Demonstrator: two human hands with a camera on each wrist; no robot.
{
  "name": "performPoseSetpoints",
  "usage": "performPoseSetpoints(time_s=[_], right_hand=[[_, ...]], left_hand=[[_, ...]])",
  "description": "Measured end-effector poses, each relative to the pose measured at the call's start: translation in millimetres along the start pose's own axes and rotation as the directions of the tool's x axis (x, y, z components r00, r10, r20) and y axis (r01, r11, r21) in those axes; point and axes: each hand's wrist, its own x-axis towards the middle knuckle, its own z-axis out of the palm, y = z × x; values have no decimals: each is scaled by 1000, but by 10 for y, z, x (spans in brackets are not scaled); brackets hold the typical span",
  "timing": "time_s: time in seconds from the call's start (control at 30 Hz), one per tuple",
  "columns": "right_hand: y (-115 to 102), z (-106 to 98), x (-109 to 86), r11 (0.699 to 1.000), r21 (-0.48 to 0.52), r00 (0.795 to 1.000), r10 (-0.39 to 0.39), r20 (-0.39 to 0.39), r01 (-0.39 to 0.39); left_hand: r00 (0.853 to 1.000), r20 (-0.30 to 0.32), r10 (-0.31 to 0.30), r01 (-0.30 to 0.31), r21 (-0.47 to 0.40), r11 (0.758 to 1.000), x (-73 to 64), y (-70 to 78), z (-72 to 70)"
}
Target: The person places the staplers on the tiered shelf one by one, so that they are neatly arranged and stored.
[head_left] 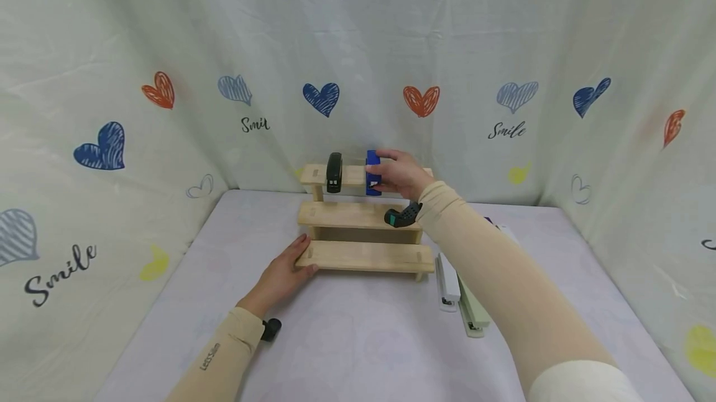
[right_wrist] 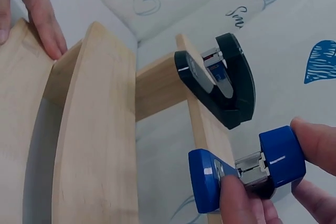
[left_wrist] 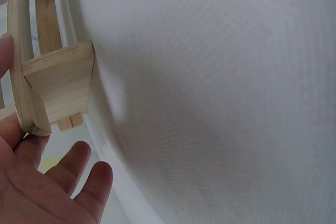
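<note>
A three-tier wooden rack (head_left: 366,256) stands at the back of the table. At the left end of its lowest board, my left hand (head_left: 282,278) grips the wood, thumb on one side and fingertips (left_wrist: 32,148) on the other. Up at the top board, my right hand (head_left: 404,175) holds a blue stapler (right_wrist: 283,153) between thumb and fingers. The stapler's arms are spread apart in the right wrist view, and it overlaps the board's edge. To its left, a black stapler (head_left: 334,172) sits across the same board.
A white stapler (head_left: 448,281) and a pale green stapler (head_left: 474,309) lie on the table right of the rack, with more items partly hidden behind my right forearm. A curtain (head_left: 369,29) printed with hearts hangs close behind the rack and along both sides.
</note>
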Motion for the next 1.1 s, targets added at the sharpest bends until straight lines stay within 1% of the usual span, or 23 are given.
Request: performPoseSetpoints(time_s=[0.2,0.3,0.67,0.83,0.97,1.1], right_hand=[[12,4,-22,998,-63,1000,-19,-16,18],[15,7,-33,997,-73,1000,-23,-18,22],[52,-4,-22,998,-53,999,-32,-23,31],[66,-22,-23,998,-43,999,-39,-18,38],[60,-70,-65,998,-47,999,-49,-12,48],[68,-217,-136,995,-46,995,-92,30,93]], left_hand=[[1000,1,-4,4,-6,1000,-6,6,-4],[1000,3,-7,7,-5,1000,-9,7,-5],[1000,-3,5,-5,5,1000,2,6,5],[1000,-2,1,-1,12,1000,4,17,7],[1000,1,-8,8,12,1000,3,27,6],[1000,0,-12,12,7,1000,-1,40,-3]])
